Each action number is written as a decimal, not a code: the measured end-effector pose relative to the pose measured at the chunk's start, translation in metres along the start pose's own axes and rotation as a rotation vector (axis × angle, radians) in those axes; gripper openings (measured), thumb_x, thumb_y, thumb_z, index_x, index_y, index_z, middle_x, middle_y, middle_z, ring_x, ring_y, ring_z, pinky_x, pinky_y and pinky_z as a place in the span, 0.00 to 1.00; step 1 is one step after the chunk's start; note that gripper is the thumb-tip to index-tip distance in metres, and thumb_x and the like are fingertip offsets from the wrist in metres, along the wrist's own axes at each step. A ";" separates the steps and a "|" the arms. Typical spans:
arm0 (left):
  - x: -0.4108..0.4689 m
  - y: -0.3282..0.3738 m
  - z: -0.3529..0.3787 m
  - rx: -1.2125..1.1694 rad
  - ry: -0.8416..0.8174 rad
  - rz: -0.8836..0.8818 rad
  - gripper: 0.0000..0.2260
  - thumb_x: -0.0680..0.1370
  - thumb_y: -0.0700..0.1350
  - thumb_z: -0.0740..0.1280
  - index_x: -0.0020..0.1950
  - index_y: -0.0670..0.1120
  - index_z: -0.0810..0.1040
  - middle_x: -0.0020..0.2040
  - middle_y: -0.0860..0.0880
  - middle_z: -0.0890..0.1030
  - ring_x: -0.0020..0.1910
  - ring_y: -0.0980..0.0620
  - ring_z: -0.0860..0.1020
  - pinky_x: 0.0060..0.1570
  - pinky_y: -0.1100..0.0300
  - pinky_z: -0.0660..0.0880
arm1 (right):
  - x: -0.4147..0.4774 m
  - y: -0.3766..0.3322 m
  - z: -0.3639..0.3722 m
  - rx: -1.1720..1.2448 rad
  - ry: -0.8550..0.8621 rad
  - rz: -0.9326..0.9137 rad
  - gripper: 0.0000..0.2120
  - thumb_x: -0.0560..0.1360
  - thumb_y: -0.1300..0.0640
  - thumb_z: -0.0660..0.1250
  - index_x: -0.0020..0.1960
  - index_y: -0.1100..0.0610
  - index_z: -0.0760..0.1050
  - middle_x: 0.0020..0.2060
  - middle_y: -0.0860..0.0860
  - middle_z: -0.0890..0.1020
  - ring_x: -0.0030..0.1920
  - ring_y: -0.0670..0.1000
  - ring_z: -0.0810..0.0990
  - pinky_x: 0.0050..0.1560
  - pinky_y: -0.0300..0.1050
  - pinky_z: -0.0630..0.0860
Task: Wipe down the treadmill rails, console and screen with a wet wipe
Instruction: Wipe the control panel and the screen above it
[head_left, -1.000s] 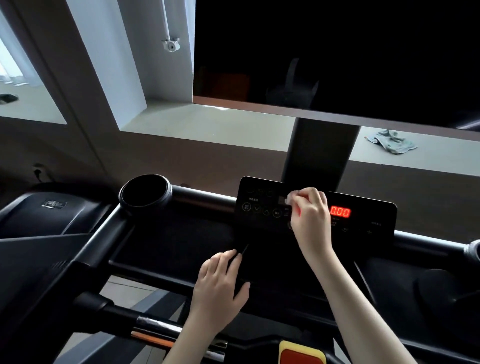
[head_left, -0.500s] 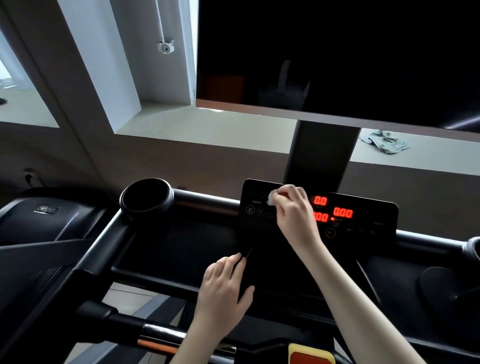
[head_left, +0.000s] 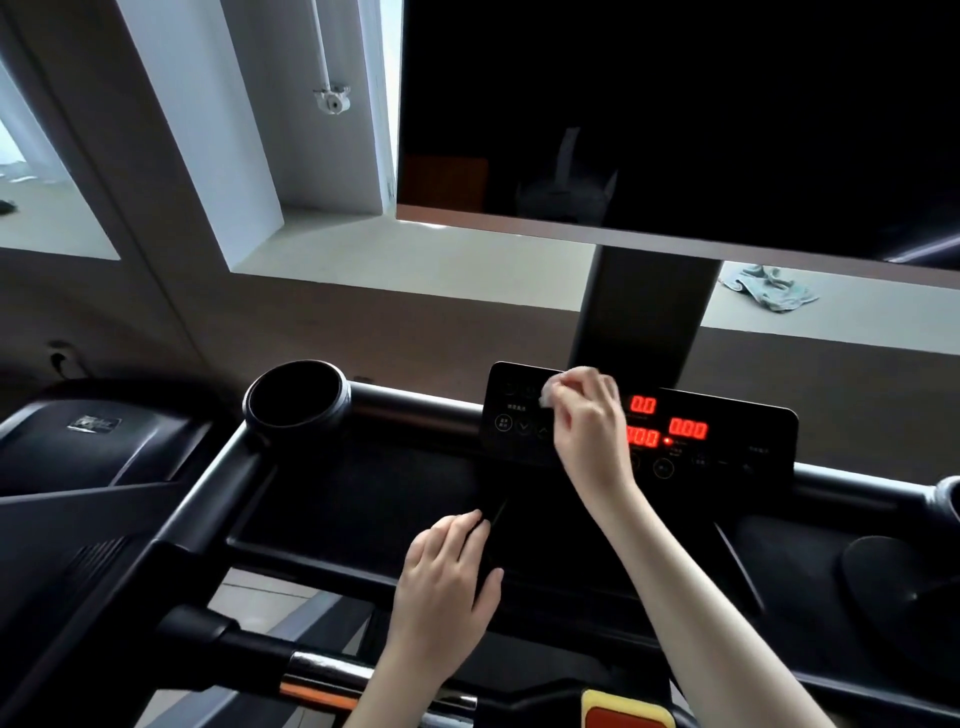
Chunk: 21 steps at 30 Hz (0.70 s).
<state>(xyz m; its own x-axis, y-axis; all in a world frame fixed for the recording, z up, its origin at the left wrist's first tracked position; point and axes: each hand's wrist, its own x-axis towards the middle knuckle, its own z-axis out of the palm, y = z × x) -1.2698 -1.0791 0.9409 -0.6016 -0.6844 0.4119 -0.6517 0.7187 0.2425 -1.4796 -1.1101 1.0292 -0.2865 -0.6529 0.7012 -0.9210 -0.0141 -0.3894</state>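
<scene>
While a pale sill (head_left: 441, 260) runs behind the treadmill (head_left: 218, 483), the left hand (head_left: 447, 582) lies flat, fingers loose, on the black tray (head_left: 363, 483); the right hand (head_left: 592, 426) pinches a white wipe (head_left: 549, 395) against the console (head_left: 737, 441); a crumpled cloth (head_left: 769, 288) lies farther right.

The treadmill's black console deck (head_left: 363, 499) has a round cup holder (head_left: 296, 402) at its left corner and a control panel (head_left: 743, 421) tilted up along its far edge, red digits lit. A left hand (head_left: 447, 587) rests on the deck's middle; a right hand (head_left: 587, 421) presses a wet wipe (head_left: 549, 395) against the panel. Behind, a pale window ledge (head_left: 415, 260) bears a crumpled cloth (head_left: 769, 288).
</scene>
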 end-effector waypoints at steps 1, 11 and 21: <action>0.000 0.000 0.000 -0.001 0.000 -0.003 0.21 0.75 0.55 0.59 0.61 0.46 0.81 0.61 0.52 0.79 0.61 0.53 0.76 0.60 0.56 0.73 | -0.007 -0.001 0.001 0.008 -0.062 -0.079 0.09 0.69 0.75 0.70 0.40 0.62 0.81 0.44 0.51 0.79 0.46 0.53 0.75 0.47 0.41 0.75; -0.001 -0.001 0.001 0.004 -0.001 -0.007 0.21 0.75 0.55 0.59 0.60 0.45 0.81 0.61 0.52 0.79 0.61 0.52 0.77 0.59 0.54 0.76 | -0.038 0.002 -0.007 0.007 -0.148 -0.142 0.09 0.69 0.74 0.72 0.39 0.61 0.80 0.45 0.50 0.78 0.47 0.51 0.76 0.48 0.42 0.77; 0.001 -0.001 0.002 0.016 -0.003 -0.012 0.21 0.75 0.55 0.59 0.60 0.46 0.81 0.61 0.52 0.79 0.61 0.52 0.76 0.60 0.54 0.74 | -0.056 -0.007 -0.001 -0.001 -0.169 -0.136 0.10 0.68 0.75 0.71 0.40 0.61 0.79 0.46 0.49 0.78 0.48 0.48 0.73 0.38 0.45 0.79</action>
<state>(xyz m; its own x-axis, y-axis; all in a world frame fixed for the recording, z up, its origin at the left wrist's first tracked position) -1.2706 -1.0802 0.9396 -0.5953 -0.6931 0.4064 -0.6657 0.7087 0.2335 -1.4573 -1.0733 0.9933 -0.1113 -0.7625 0.6374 -0.9485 -0.1098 -0.2970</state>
